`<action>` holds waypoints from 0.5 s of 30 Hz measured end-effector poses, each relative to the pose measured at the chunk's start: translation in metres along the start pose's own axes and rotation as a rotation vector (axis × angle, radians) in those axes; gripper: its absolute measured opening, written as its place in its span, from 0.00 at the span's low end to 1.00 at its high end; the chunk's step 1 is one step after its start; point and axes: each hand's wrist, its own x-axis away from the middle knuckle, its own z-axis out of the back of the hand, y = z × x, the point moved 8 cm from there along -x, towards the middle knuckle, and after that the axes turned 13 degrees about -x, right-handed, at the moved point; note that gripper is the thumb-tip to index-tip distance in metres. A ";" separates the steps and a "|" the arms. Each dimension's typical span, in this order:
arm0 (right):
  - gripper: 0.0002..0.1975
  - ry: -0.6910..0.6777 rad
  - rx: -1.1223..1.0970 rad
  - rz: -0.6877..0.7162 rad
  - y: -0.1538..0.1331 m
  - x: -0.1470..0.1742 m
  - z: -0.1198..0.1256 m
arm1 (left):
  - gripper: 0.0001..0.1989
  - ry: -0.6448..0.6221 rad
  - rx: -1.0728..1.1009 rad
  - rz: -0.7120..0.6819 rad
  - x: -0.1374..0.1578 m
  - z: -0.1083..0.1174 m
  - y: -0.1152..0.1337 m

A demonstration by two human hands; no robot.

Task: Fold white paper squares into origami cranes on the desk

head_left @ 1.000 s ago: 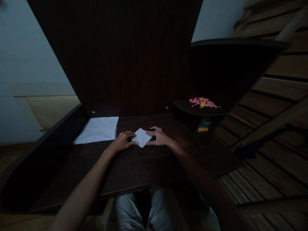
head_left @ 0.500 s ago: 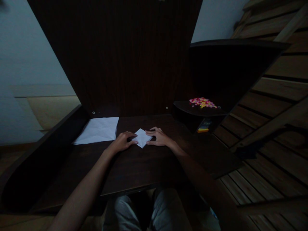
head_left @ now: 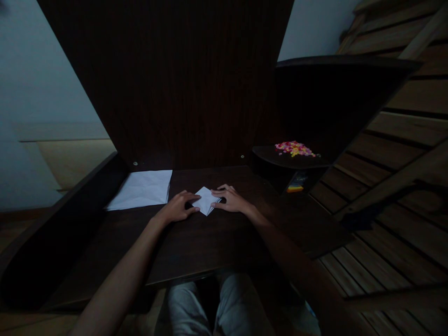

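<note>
A small white folded paper (head_left: pixel 205 199), diamond-shaped with layered edges at its lower right, lies on the dark wooden desk (head_left: pixel 196 247). My left hand (head_left: pixel 180 206) grips its left side, with the fingertips on the upper edge and the thumb near the lower one. From the other side, my right hand (head_left: pixel 231 199) holds the right corner, its thumb on the paper's face and the fingers along the top right edge. Part of each side corner is hidden under my fingers.
White paper sheets (head_left: pixel 143 189) lie at the desk's back left. On a curved corner shelf (head_left: pixel 273 156) at right rests a heap of small pink and yellow pieces (head_left: pixel 296 149). Below it is a yellow-edged item (head_left: pixel 295 189). A tall dark panel (head_left: pixel 182 84) rises behind the desk.
My right thumb has shifted slightly inward and up over the paper, and the layers at the lower right now show more apart. My left hand has barely moved.
</note>
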 end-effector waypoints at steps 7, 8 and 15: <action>0.19 0.039 -0.010 0.017 0.002 -0.001 0.001 | 0.21 0.013 0.021 -0.018 0.000 0.001 0.002; 0.18 0.040 -0.009 0.023 0.002 -0.001 0.001 | 0.21 0.018 0.026 -0.019 0.000 0.001 0.002; 0.15 0.054 0.000 0.051 -0.004 -0.001 0.002 | 0.24 0.040 0.026 -0.026 0.000 -0.001 0.002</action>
